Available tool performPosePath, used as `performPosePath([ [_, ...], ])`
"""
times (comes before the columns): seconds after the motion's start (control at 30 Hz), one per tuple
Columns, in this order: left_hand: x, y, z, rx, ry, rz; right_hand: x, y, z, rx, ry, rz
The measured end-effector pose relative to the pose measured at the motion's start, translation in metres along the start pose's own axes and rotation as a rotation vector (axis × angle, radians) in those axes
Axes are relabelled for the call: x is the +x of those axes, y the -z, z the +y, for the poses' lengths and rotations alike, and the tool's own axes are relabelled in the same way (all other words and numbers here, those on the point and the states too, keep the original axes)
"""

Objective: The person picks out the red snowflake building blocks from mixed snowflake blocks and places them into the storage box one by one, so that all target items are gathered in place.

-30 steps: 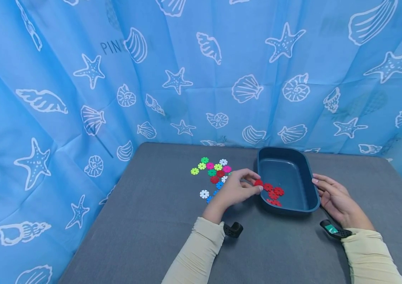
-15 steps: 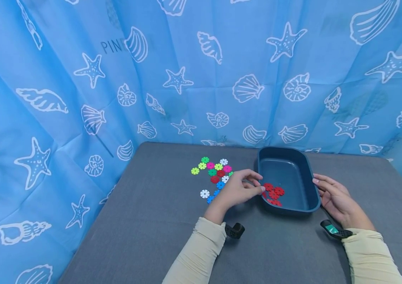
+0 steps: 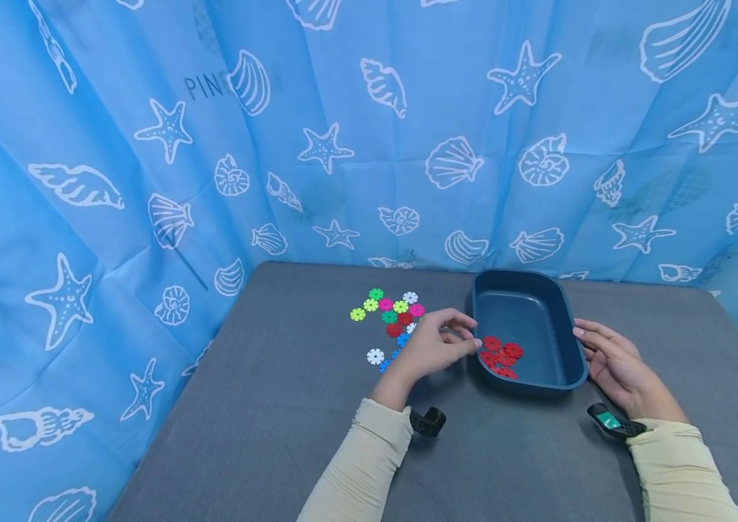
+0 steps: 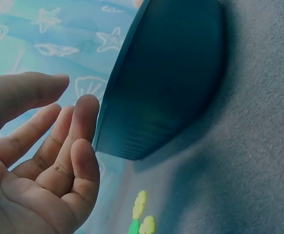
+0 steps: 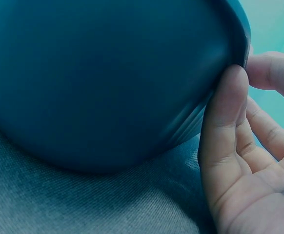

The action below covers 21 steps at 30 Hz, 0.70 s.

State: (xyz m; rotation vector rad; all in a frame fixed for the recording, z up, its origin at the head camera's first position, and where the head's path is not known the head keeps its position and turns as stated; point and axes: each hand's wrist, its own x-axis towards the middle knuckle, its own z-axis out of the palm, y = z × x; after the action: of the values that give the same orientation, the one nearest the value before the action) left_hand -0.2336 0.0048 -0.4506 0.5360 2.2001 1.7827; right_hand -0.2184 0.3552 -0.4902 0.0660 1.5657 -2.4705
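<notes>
A dark blue rectangular basin (image 3: 539, 377) stands on the table at the right. Several red snowflake discs (image 3: 502, 355) lie in its near left corner. Beside the basin's left rim is my left hand (image 3: 437, 344), its fingers loosely bent and nothing between thumb and fingertips, as the left wrist view also shows. My right hand (image 3: 620, 370) is at the opposite rim. In the right wrist view a fingertip (image 5: 230, 87) presses the basin's outer wall right at the rim, with the thumb (image 5: 273, 73) meeting the rim's edge beside it.
Left of my left hand, several loose snowflake discs (image 3: 388, 317) in green, yellow, pink, white, red and blue lie on the grey tabletop (image 3: 245, 420). The left hand partly covers some. A blue curtain (image 3: 343, 109) with shell prints hangs behind the table.
The red snowflake disc held by my left hand at the rim has been let go and now lies in the basin with the other red ones. My right hand stays put.
</notes>
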Motion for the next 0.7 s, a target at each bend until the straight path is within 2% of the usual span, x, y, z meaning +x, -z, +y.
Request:
performPosePath([
  [0.37,-0.002,0.015,-0.001,0.011,-0.01,0.071,0.0,0.0,0.0,-0.006,-0.005,0.004],
  [0.5,-0.002,0.02,-0.003,0.018,-0.03,0.08,0.0,0.0,0.0,-0.006,-0.003,0.002],
  [0.7,-0.001,0.021,-0.005,0.023,-0.024,0.087,0.001,0.001,0.002,-0.01,0.007,-0.001],
])
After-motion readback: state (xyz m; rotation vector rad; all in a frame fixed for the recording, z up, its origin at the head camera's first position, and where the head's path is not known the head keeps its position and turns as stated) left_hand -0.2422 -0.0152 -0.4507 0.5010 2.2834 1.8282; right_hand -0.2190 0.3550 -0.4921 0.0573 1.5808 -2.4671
